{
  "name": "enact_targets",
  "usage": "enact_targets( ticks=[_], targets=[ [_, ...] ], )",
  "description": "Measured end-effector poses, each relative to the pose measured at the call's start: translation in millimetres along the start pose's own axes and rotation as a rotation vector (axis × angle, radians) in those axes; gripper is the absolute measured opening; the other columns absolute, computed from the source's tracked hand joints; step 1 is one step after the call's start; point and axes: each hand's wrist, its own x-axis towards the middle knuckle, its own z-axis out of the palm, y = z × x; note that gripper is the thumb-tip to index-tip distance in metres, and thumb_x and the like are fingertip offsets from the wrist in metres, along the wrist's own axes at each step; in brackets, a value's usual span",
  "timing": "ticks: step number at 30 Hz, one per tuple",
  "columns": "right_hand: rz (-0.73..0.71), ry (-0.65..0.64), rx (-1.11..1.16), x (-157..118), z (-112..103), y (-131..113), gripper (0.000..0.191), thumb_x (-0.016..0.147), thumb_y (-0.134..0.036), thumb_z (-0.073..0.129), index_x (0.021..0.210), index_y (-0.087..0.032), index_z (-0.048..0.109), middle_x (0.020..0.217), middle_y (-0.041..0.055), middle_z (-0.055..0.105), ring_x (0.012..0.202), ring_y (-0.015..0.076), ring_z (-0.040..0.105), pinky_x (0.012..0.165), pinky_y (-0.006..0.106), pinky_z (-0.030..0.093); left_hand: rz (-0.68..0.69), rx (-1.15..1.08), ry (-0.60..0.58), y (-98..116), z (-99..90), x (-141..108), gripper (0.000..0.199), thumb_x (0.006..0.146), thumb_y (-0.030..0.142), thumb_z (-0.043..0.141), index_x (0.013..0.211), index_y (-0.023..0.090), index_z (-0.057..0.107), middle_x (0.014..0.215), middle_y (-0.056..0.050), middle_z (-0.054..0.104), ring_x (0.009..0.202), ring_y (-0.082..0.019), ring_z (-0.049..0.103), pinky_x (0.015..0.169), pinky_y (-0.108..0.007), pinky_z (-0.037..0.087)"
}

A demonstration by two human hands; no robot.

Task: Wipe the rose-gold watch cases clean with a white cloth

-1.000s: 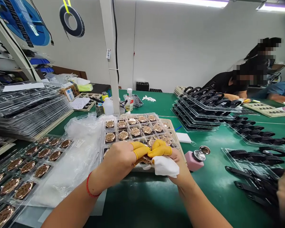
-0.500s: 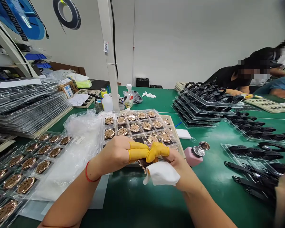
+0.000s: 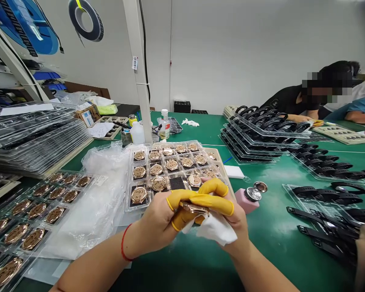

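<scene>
A rose-gold watch case [image 3: 194, 208] is held edge-on between both hands, over the near edge of a clear tray [image 3: 128, 202] of similar cases. My left hand [image 3: 164, 221], with yellow finger cots, is closed on its left side. My right hand [image 3: 223, 211], also in yellow finger cots, pinches its right side. A white wipe [image 3: 217, 228] hangs from my right hand below the case, and part of it is hidden by the fingers. One pocket of the tray, showing its black liner [image 3: 177, 183], has no case in it.
A pink pump bottle [image 3: 245, 199] stands right of the tray. Another tray of cases [image 3: 36, 209] and plastic bags [image 3: 88, 202] lie left. Stacked trays of black straps [image 3: 261, 134] stand right, near a co-worker [image 3: 287, 97]. A white post [image 3: 141, 77] rises behind the tray.
The watch case has been tilted to show its edge, and my left hand has shifted right and down, gripping round it. The white wipe has moved slightly right. More of the tray shows.
</scene>
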Motion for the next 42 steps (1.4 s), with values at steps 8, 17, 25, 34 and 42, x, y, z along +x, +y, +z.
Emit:
enact_targets(
  ticks=[8, 17, 25, 34, 42],
  targets=[
    [-0.314, -0.047, -0.431, 0.5, -3.4, 10.4, 0.059, 0.086, -0.014, 0.06, 0.138, -0.038, 0.048, 0.096, 0.0032, 0.056, 0.087, 0.0191, 0.056, 0.105, 0.053, 0.033, 0.133, 0.287, -0.058, -15.4, -24.2, 3.9, 0.023, 0.098, 0.026, 0.046, 0.114, 0.018, 0.06, 0.101, -0.011, 0.068, 0.094, -0.019, 0.066, 0.079, -0.029, 0.057],
    [-0.4, -0.034, -0.514, -0.4, -7.5, 16.5, 0.052, 0.085, -0.02, 0.06, 0.134, -0.038, 0.053, 0.095, 0.0035, 0.055, 0.089, 0.0203, 0.054, 0.102, 0.051, 0.036, 0.163, 0.265, -0.035, -15.1, -25.7, 2.5, 0.024, 0.099, 0.02, 0.043, 0.117, 0.016, 0.06, 0.106, -0.012, 0.07, 0.101, -0.019, 0.066, 0.085, -0.03, 0.055],
    [0.329, 0.174, 0.258, -2.7, 7.5, 14.5, 0.023, 0.087, -0.042, 0.059, 0.074, -0.024, 0.065, 0.072, 0.0027, 0.053, 0.063, 0.0163, 0.051, 0.06, 0.031, 0.048, 0.039, 0.279, -0.075, -10.0, 8.9, 0.3, 0.034, 0.1, 0.035, 0.04, 0.083, 0.014, 0.061, 0.064, -0.003, 0.063, 0.055, -0.013, 0.055, 0.051, -0.024, 0.041],
    [0.716, -0.003, 0.609, 12.5, 6.6, 14.8, 0.033, 0.072, -0.054, 0.073, 0.076, -0.022, 0.066, 0.075, 0.0048, 0.065, 0.071, 0.0193, 0.059, 0.063, 0.03, 0.05, -0.664, -0.534, -0.252, -0.2, 3.5, 6.4, 0.042, 0.094, 0.051, 0.048, 0.08, 0.013, 0.06, 0.065, 0.0, 0.056, 0.052, -0.007, 0.044, 0.047, -0.018, 0.035],
    [0.721, 0.179, 0.647, 17.6, -12.8, 14.7, 0.027, 0.067, -0.04, 0.081, 0.073, -0.02, 0.064, 0.064, -0.0012, 0.057, 0.054, 0.0101, 0.049, 0.052, 0.023, 0.047, -0.884, -0.759, -0.102, 5.6, -1.8, 8.9, 0.057, 0.082, 0.051, 0.067, 0.124, 0.015, 0.057, 0.071, 0.0, 0.056, 0.051, -0.006, 0.046, 0.045, -0.015, 0.039]
  ],
)
